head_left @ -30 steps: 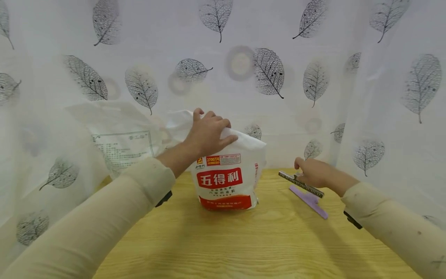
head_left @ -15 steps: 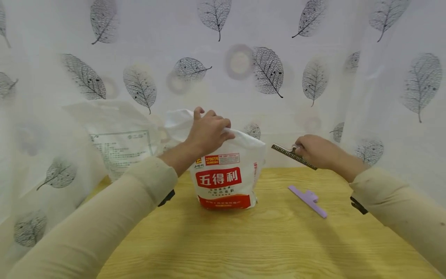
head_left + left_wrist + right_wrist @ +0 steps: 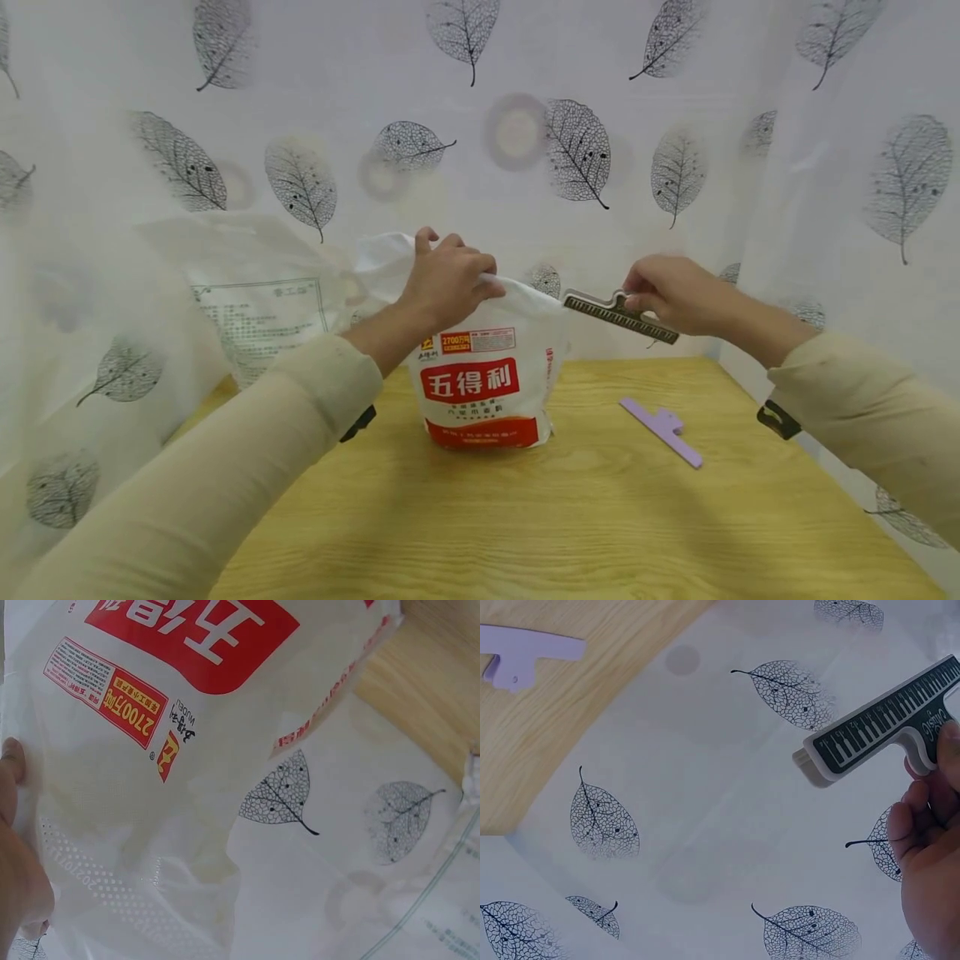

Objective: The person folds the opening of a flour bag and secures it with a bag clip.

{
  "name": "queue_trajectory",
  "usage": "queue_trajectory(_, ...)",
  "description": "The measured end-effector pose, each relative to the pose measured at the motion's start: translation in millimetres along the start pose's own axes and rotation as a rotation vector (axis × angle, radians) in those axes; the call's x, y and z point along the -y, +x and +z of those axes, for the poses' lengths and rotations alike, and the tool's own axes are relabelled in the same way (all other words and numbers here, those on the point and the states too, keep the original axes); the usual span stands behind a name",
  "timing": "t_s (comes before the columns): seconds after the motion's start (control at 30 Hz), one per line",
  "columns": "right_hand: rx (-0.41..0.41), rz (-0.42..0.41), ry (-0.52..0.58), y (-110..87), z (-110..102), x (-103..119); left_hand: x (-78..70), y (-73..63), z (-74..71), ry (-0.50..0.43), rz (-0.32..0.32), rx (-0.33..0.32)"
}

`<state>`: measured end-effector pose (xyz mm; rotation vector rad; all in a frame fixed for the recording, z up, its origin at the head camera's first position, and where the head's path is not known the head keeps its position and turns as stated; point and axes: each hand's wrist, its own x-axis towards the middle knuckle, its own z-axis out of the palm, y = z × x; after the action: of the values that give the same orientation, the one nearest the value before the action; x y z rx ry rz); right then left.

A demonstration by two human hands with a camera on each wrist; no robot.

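Note:
A white plastic flour bag [image 3: 480, 408] with red printing stands on the table, its upper edge folded over. My left hand [image 3: 450, 283] grips that folded top, the thumb in front and the fingers over it; in the left wrist view only part of the hand [image 3: 19, 877] shows at the bag's edge. My right hand [image 3: 678, 296] pinches a long bag clip [image 3: 618, 317] with a piano-key pattern by its handle. The clip's left end is close to the bag's top right corner; whether they touch I cannot tell. In the right wrist view the clip [image 3: 885, 716] stands out from the fingers.
On the wooden table [image 3: 570, 517] to the right lies a purple bag clip [image 3: 662, 431]. Behind my left forearm stands a translucent bag [image 3: 258, 312] with green print. A white curtain [image 3: 480, 192] with leaf patterns hangs behind and at both sides.
My right hand has lifted the piano-patterned bag clip from beside the purple one and carried it up and left to the bag's corner. The left hand keeps its grip on the bag.

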<state>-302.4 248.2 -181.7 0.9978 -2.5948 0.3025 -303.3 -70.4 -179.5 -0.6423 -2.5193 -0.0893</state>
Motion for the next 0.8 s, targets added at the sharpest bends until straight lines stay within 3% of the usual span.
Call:
queue_trajectory(0.2,0.023,0.014,0.006,4.2,8,6,2.3,-1.2,1.3,-0.017,0.015,-0.001)
queue_trajectory(0.4,-0.010,-0.005,-0.004,7.9,12,9,4.5,-3.3,2.8,-0.028,0.030,-0.010)
queue_trajectory(0.8,-0.043,-0.041,-0.009,17.9,17,16,15.4,-10.2,2.9,0.060,0.082,-0.062)
